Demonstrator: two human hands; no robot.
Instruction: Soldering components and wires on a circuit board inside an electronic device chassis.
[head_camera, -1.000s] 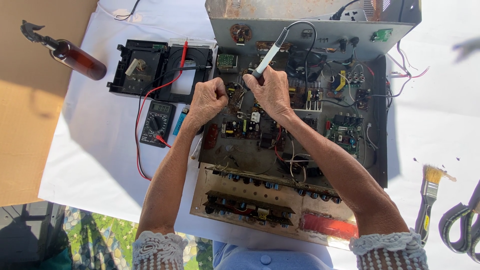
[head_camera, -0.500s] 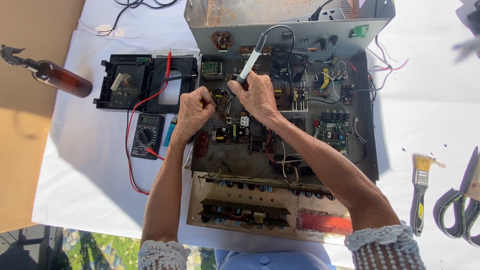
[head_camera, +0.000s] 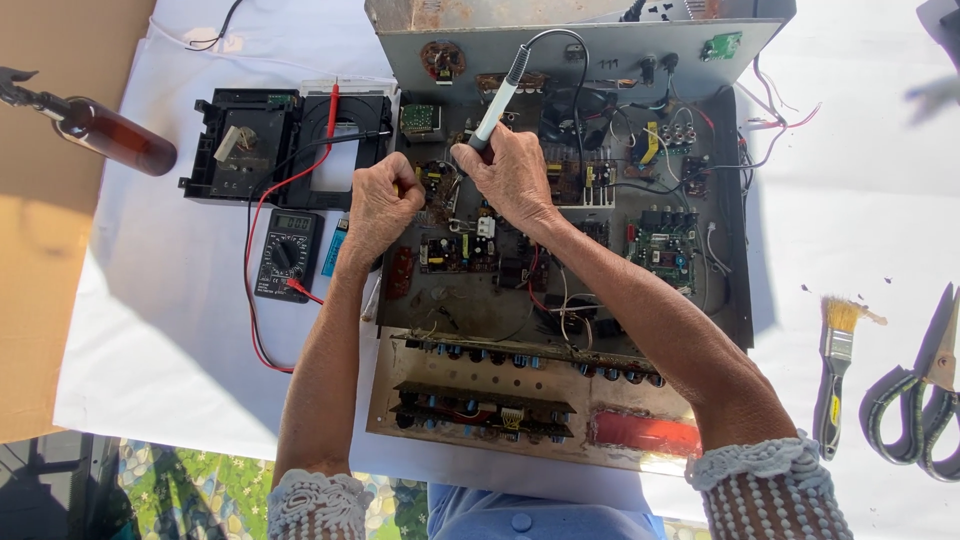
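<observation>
Two hands are held over the open grey metal amplifier chassis (head_camera: 560, 70) at the white-covered table's (head_camera: 150, 300) far middle: the right hand (head_camera: 512, 178) is clamped on a white-handled soldering iron (head_camera: 500, 95), the left hand (head_camera: 382, 205) is closed in a fist beside it, near a black multimeter (head_camera: 285, 255).

A brown glass bottle (head_camera: 115, 140) with a dark spray top lies on its side at the far left, across the edge of a sheet of cardboard (head_camera: 45, 250). On the white cloth (head_camera: 160, 340) beside it sits a black plastic tray-like housing (head_camera: 285, 145), with a black multimeter (head_camera: 287, 254) just below it, red and black leads looping around. At the right lie a small paintbrush (head_camera: 837, 365) with a dark handle and, near the edge, a pair of scissors (head_camera: 925, 400).
</observation>
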